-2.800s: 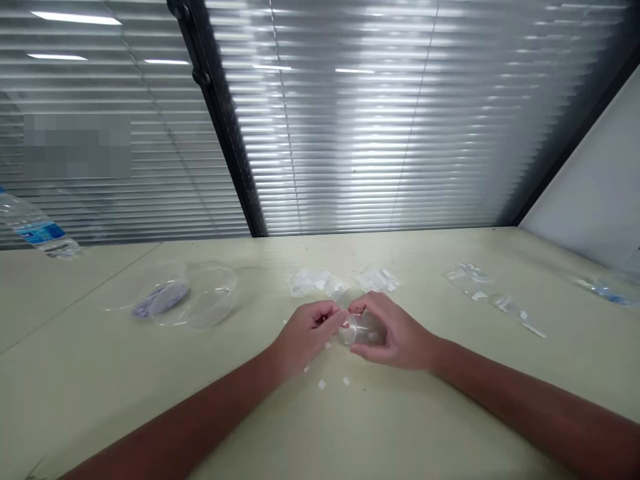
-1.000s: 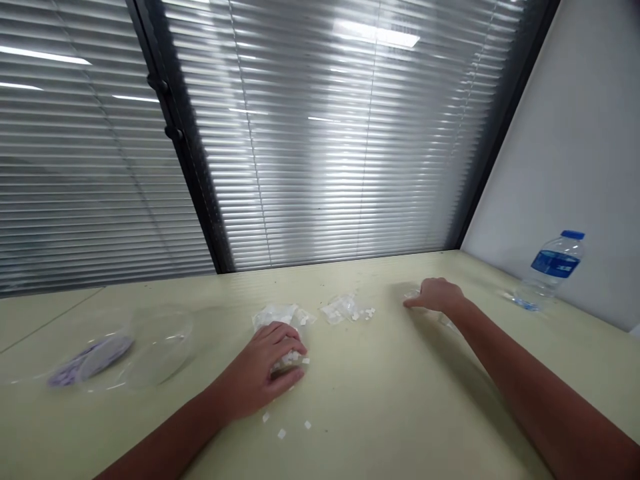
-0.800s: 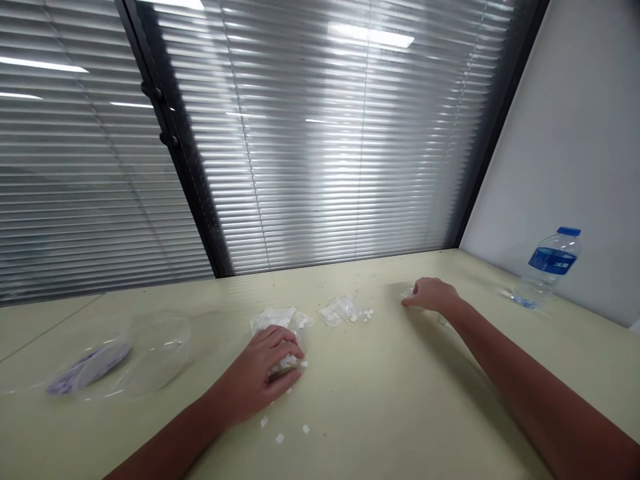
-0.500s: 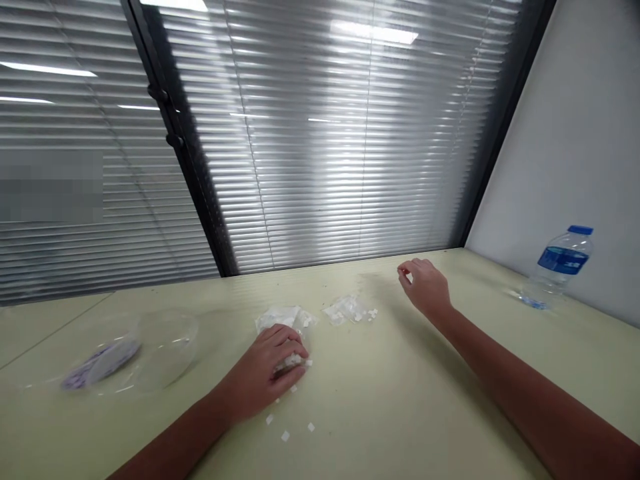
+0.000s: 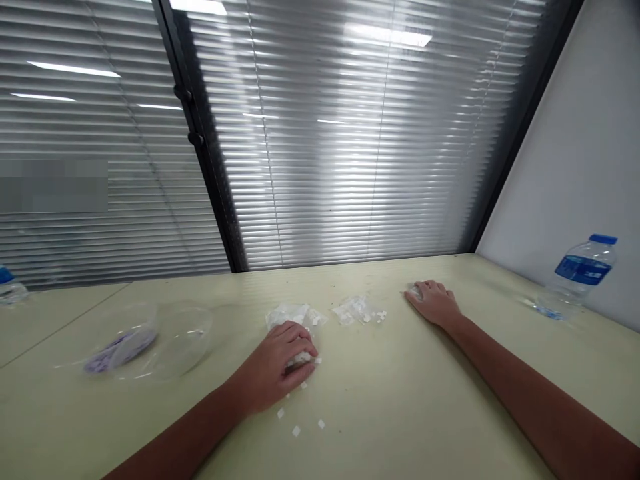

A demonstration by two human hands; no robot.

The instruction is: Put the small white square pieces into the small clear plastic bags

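Note:
My left hand (image 5: 277, 367) is curled over a small heap of white square pieces (image 5: 299, 360) on the table, thumb and fingers around it. Just beyond its knuckles lies a clear plastic bag with white contents (image 5: 295, 313). Several loose white squares (image 5: 296, 431) are scattered on the near side of this hand. My right hand (image 5: 435, 303) rests low on the tabletop at the far right, fingers bent down. Under its fingertips shows a bit of something clear and whitish (image 5: 415, 292), too small to name. Between the hands lies another clear bag with white squares (image 5: 359, 310).
On the left is a large clear plastic bag (image 5: 185, 340) with a purple-patterned item (image 5: 123, 350). A water bottle with a blue cap (image 5: 583, 273) stands by the right wall. Part of another bottle (image 5: 11, 288) shows at the left edge. Blinds (image 5: 340, 167) rise behind the table (image 5: 400, 400).
My right hand has come down from a raised pinch onto the tabletop, and its fingers now cover something whitish. The left hand keeps its place over the heap. The view has shifted slightly left.

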